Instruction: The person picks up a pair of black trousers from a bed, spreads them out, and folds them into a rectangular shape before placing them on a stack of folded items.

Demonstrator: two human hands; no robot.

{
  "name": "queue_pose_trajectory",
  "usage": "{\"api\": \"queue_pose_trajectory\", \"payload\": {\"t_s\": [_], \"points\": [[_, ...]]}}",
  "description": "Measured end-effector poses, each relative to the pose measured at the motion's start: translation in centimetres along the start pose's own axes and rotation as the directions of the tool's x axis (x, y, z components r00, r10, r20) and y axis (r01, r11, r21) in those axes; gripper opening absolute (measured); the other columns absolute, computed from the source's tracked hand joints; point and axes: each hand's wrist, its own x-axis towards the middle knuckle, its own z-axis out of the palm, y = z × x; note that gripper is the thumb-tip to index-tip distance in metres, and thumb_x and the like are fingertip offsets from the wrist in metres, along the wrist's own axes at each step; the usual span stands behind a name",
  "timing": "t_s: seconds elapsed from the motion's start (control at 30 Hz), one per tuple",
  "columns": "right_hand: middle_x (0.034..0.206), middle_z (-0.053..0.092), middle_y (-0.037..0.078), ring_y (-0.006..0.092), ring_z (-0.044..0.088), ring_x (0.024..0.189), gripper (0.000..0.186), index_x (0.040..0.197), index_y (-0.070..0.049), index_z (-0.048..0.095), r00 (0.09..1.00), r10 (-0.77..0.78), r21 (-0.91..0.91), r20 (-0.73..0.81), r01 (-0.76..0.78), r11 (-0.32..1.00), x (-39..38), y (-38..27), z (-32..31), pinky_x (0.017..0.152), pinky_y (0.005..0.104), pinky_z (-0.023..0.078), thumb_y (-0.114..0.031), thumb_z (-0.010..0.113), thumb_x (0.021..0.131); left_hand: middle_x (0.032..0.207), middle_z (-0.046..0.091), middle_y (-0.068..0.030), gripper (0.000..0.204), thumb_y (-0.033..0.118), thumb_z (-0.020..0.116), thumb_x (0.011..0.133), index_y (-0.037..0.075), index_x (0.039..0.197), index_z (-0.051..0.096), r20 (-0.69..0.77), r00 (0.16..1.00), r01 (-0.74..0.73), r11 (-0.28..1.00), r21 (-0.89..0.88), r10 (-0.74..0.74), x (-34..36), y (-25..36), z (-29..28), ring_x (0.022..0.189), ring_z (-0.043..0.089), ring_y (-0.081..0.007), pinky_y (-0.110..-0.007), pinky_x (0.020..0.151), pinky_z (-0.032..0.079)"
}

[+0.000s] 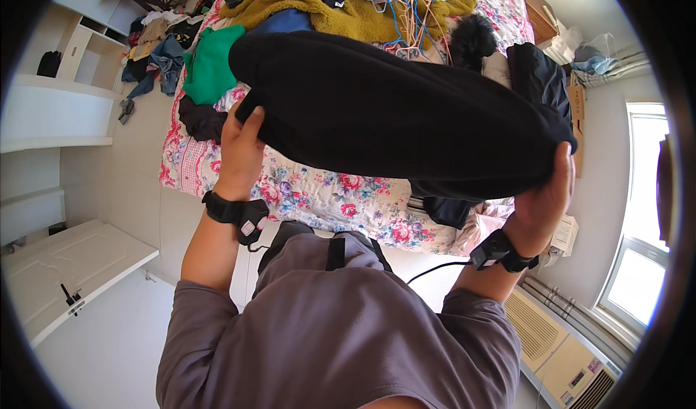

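A long black garment (406, 112) is stretched between my two hands above the bed, folded into a wide band; its kind cannot be told. My left hand (243, 144) grips its left end, with the thumb on the near face and the other fingers partly behind the cloth. At the right end, my right hand (547, 195) holds it from below and outside, and most of its fingers are hidden behind the fabric. Beneath the garment lies the floral bedspread (326, 195). A dark crumpled cloth (201, 119) rests on the bed beside my left hand.
On the bed lie a green garment (212, 64), a mustard fleece (283, 1), wire hangers (413, 10) and a black jacket (536, 75). Clothes (167, 54) are heaped on the floor at left, near an open white cabinet (61, 112). An air conditioner (554, 344) stands right.
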Motion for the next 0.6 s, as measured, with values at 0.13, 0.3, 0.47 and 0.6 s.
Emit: {"api": "queue_pose_trajectory", "payload": {"t_s": [0.13, 0.3, 0.47, 0.6], "points": [[0.116, 0.067, 0.019, 0.0280, 0.066, 0.108, 0.031, 0.119, 0.008, 0.061, 0.984, 0.063, -0.159, -0.164, -0.089, 0.983, -1.2, 1.3, -3.1, 0.097, 0.0380, 0.054, -0.018, 0.057, 0.102, 0.130, 0.061, -0.0123, 0.040, 0.009, 0.054, 0.101, -0.002, 0.139, 0.047, -0.046, 0.996, 0.083, 0.996, 0.026, -0.082, -1.3, -0.6, -2.5, 0.118, 0.060, -0.0208, -0.033, 0.105, 0.045], [0.126, 0.062, 0.025, 0.0333, 0.062, 0.119, 0.045, 0.129, 0.008, 0.056, 0.987, -0.026, -0.311, -0.158, -0.025, 0.950, -5.7, -9.3, -8.2, 0.102, 0.0465, 0.053, -0.030, 0.049, 0.104, 0.118, 0.063, -0.0071, 0.038, 0.017, 0.061, 0.101, -0.001, 0.133, 0.051, 0.179, 0.966, 0.180, 0.983, 0.039, -0.184, -2.6, -2.9, 2.6, 0.105, 0.060, -0.0136, -0.029, 0.094, 0.049], [0.137, 0.056, 0.025, 0.0324, 0.056, 0.127, 0.050, 0.141, 0.006, 0.046, 0.995, -0.061, -0.639, -0.074, 0.000, 0.769, -4.4, -9.1, -4.5, 0.107, 0.0447, 0.047, -0.024, 0.051, 0.101, 0.115, 0.064, -0.0044, 0.040, 0.018, 0.062, 0.100, 0.001, 0.135, 0.050, 0.266, 0.912, 0.373, 0.903, -0.215, -0.313, -3.8, -3.6, 3.8, 0.102, 0.061, -0.0117, -0.027, 0.086, 0.051], [0.131, 0.061, 0.017, 0.0232, 0.058, 0.123, 0.036, 0.132, 0.006, 0.053, 0.968, 0.211, -0.914, 0.134, 0.038, 0.404, 3.9, 3.7, -2.7, 0.105, 0.0362, 0.046, -0.007, 0.051, 0.098, 0.121, 0.065, -0.0104, 0.040, 0.015, 0.060, 0.100, -0.003, 0.133, 0.050, 0.016, 0.924, 0.371, 0.882, -0.292, -0.383, -2.0, -7.3, -1.5, 0.107, 0.065, -0.0184, -0.032, 0.094, 0.053]]}}
